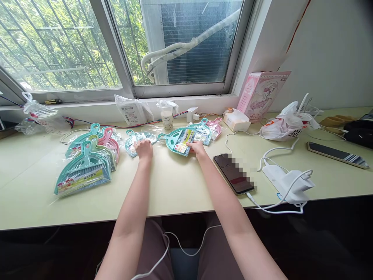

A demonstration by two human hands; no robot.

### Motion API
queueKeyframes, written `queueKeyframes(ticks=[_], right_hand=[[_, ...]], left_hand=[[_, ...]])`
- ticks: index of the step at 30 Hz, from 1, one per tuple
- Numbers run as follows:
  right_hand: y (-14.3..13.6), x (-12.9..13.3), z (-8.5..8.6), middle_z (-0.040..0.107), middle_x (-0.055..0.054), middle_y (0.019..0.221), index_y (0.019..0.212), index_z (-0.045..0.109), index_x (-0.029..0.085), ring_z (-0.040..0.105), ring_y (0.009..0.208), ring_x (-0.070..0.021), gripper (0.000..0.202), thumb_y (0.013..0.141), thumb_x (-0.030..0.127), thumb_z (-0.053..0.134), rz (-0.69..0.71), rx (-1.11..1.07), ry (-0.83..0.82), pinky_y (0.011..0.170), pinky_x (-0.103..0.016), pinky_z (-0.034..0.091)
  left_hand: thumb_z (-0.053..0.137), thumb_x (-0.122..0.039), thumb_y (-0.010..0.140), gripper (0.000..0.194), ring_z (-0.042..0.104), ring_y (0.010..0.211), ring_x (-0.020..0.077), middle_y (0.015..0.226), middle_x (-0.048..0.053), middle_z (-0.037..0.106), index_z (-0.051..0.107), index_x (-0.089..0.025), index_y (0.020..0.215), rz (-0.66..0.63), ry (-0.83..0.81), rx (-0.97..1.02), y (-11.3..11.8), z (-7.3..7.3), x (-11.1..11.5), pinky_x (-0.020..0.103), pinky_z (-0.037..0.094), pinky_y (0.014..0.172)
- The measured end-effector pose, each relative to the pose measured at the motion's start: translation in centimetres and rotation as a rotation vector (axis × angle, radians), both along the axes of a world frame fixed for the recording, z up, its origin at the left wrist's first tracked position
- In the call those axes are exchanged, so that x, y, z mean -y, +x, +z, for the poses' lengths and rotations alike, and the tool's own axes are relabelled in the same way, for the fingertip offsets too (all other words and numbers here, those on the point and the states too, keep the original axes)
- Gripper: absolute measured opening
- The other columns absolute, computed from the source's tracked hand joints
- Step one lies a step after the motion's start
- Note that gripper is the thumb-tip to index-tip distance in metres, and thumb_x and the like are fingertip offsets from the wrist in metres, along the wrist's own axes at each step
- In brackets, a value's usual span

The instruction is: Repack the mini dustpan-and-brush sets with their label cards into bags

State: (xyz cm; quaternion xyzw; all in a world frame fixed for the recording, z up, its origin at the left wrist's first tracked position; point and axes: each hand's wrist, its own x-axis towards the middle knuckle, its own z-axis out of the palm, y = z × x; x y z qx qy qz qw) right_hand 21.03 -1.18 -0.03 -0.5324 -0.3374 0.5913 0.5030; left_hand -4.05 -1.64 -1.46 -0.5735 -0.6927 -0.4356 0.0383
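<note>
My right hand (196,149) grips the lower right edge of a teal dustpan and brush set (174,139), which has a yellow-green label card across its front. Its handle points left. My left hand (143,149) is closed, fingers curled over a clear plastic bag (131,144) with teal and blue in it; its fingertips are partly hidden. Beside the right hand, another teal dustpan set (204,134) and a pink one (216,126) lie behind the held set. To the left rests a group of bagged dustpan sets, with a teal one (83,171) in front and a pink one (110,140) behind.
A phone (234,174) and a white power strip (281,182) with looping cables lie on the right of the table (180,194). Along the window stand a plastic cup (167,119), a tissue pack (236,119), a pink box (262,97) and a white bag (284,124).
</note>
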Motion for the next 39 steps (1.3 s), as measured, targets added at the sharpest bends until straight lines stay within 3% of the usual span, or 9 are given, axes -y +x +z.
queueKeyframes(ticks=[5, 11, 15, 21, 24, 30, 34, 36, 39], right_hand=[[-0.4, 0.4, 0.3, 0.071, -0.003, 0.064, 0.075, 0.066, 0.013, 0.065, 0.054, -0.0123, 0.011, 0.08, 0.004, 0.069, 0.049, -0.015, 0.016, 0.056, -0.024, 0.058], [-0.4, 0.6, 0.6, 0.075, -0.004, 0.072, 0.081, 0.068, 0.013, 0.069, 0.059, -0.0131, 0.007, 0.081, 0.007, 0.07, 0.11, -0.089, 0.075, 0.064, -0.026, 0.06], [-0.3, 0.5, 0.7, 0.074, -0.002, 0.07, 0.082, 0.068, 0.014, 0.07, 0.061, -0.0135, 0.008, 0.08, 0.007, 0.072, 0.126, -0.099, 0.083, 0.067, -0.026, 0.06], [-1.2, 0.9, 0.5, 0.076, -0.003, 0.077, 0.085, 0.068, 0.014, 0.073, 0.069, -0.0153, 0.012, 0.077, 0.01, 0.076, 0.097, -0.156, 0.144, 0.073, -0.029, 0.062], [-1.8, 1.0, 0.3, 0.077, -0.004, 0.082, 0.087, 0.067, 0.014, 0.074, 0.073, -0.0159, 0.014, 0.078, 0.012, 0.077, 0.055, -0.196, 0.184, 0.076, -0.03, 0.062], [-2.3, 1.4, 0.3, 0.077, -0.005, 0.091, 0.089, 0.066, 0.015, 0.074, 0.078, -0.0149, 0.01, 0.081, 0.012, 0.071, -0.066, -0.245, 0.251, 0.079, -0.031, 0.063], [-2.7, 1.6, 0.4, 0.077, -0.004, 0.091, 0.087, 0.066, 0.014, 0.073, 0.077, -0.0149, 0.009, 0.081, 0.014, 0.071, -0.122, -0.286, 0.293, 0.077, -0.031, 0.064], [-2.9, 1.6, 0.4, 0.077, -0.004, 0.089, 0.086, 0.066, 0.015, 0.073, 0.077, -0.0154, 0.011, 0.078, 0.016, 0.074, -0.135, -0.307, 0.308, 0.076, -0.031, 0.064], [-3.3, 1.5, 0.3, 0.077, -0.003, 0.087, 0.083, 0.067, 0.015, 0.073, 0.076, -0.0162, 0.016, 0.074, 0.019, 0.079, -0.119, -0.32, 0.328, 0.075, -0.031, 0.064]], left_hand=[[0.049, -0.026, 0.091, 0.025, 0.056, 0.111, 0.04, 0.1, 0.02, 0.069, 0.072, -0.017, 0.094, 0.017, 0.015, 0.061, 0.6, 1.1, 0.3, 0.055, 0.035, 0.105], [0.05, -0.026, 0.093, 0.027, 0.049, 0.125, 0.0369, 0.116, 0.015, 0.068, 0.074, -0.023, 0.106, -0.216, 0.136, 0.169, 2.7, 1.6, 1.1, 0.052, 0.034, 0.111], [0.058, -0.022, 0.089, 0.024, 0.035, 0.139, 0.0354, 0.135, 0.011, 0.06, 0.076, -0.026, 0.104, -0.266, 0.25, 0.249, 3.7, 2.3, 1.7, 0.053, 0.031, 0.116], [0.066, -0.012, 0.081, 0.022, 0.044, 0.136, 0.0308, 0.124, 0.008, 0.067, 0.077, -0.028, 0.09, -0.646, 0.236, 0.32, 6.0, 3.2, 1.7, 0.053, 0.023, 0.122], [0.067, -0.012, 0.08, 0.025, 0.045, 0.137, 0.0294, 0.125, 0.007, 0.067, 0.077, -0.029, 0.095, -0.751, 0.207, 0.354, 7.0, 3.3, 1.9, 0.053, 0.024, 0.122], [0.072, -0.024, 0.081, 0.023, 0.021, 0.151, 0.0334, 0.145, 0.007, 0.053, 0.075, -0.03, 0.103, -0.643, 0.262, 0.286, 7.8, 3.2, 2.8, 0.062, 0.012, 0.122], [0.071, -0.047, 0.083, 0.064, 0.008, 0.154, 0.0347, 0.163, 0.01, 0.027, 0.051, -0.029, 0.141, -0.394, 0.365, 0.556, 7.7, 3.4, 3.1, 0.058, 0.019, 0.121], [0.064, -0.059, 0.085, 0.074, 0.015, 0.154, 0.0314, 0.161, 0.012, 0.029, 0.039, -0.029, 0.149, -0.329, 0.392, 0.808, 7.4, 3.7, 2.8, 0.052, 0.023, 0.121], [0.055, -0.069, 0.085, 0.074, 0.041, 0.143, 0.0304, 0.147, 0.014, 0.049, 0.043, -0.026, 0.144, -0.52, 0.2, 1.215, 7.0, 4.0, 1.8, 0.046, 0.038, 0.113]])
